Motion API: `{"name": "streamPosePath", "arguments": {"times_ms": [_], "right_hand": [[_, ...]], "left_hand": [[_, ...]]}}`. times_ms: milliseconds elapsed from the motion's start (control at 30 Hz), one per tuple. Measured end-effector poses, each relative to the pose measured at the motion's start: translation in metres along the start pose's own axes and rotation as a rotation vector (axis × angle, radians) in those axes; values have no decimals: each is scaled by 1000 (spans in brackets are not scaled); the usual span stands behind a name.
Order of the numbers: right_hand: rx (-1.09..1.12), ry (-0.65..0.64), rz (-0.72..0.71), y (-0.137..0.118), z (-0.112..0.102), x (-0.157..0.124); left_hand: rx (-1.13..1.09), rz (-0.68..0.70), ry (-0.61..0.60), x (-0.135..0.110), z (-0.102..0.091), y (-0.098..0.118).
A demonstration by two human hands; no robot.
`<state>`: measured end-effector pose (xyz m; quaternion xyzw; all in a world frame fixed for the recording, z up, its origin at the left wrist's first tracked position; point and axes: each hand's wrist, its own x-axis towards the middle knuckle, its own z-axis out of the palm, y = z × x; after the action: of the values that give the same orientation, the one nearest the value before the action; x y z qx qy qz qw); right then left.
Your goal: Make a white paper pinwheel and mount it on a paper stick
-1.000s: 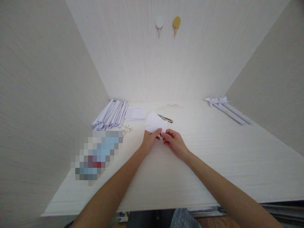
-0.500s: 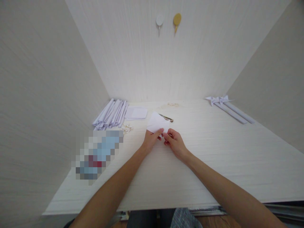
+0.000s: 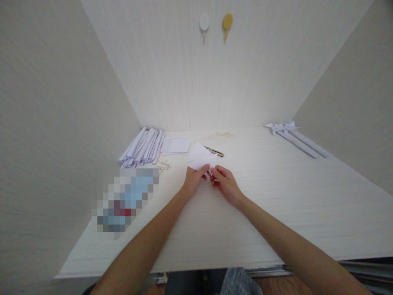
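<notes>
A white sheet of paper is raised over the middle of the table. My left hand pinches its near edge, thumb on top. At the paper's lower right corner, my right hand has its fingers closed on the paper, close to the left thumb. A narrow slit or crease shows at the sheet's right side. Just behind the paper lies a utility knife, its far end partly hidden by the sheet.
To the left are rolled paper tubes, a stack of paper squares, a small pile of short whitish pieces and a blurred bluish item. Two paper pinwheels on sticks lie far right. Hooks are on the back wall.
Both hands and the paper have shifted very slightly left in the picture, along with a small shift of the whole view. The grip looks the same.
</notes>
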<state>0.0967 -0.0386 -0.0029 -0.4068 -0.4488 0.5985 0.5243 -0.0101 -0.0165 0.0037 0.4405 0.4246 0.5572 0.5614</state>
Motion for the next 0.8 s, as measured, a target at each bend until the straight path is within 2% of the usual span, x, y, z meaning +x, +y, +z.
{"name": "streamPosePath", "arguments": {"times_ms": [367,633,800], "right_hand": [[-105,-10,-37,2,-2,1],[-36,-19,-17,0,-2,1],[45,-48,74,-4,-2,0]], "left_hand": [[22,-11,-18,0,0,-2],[36,-7,-54,0,0,-4],[21,-9,-77,-1,-1,-2]]}}
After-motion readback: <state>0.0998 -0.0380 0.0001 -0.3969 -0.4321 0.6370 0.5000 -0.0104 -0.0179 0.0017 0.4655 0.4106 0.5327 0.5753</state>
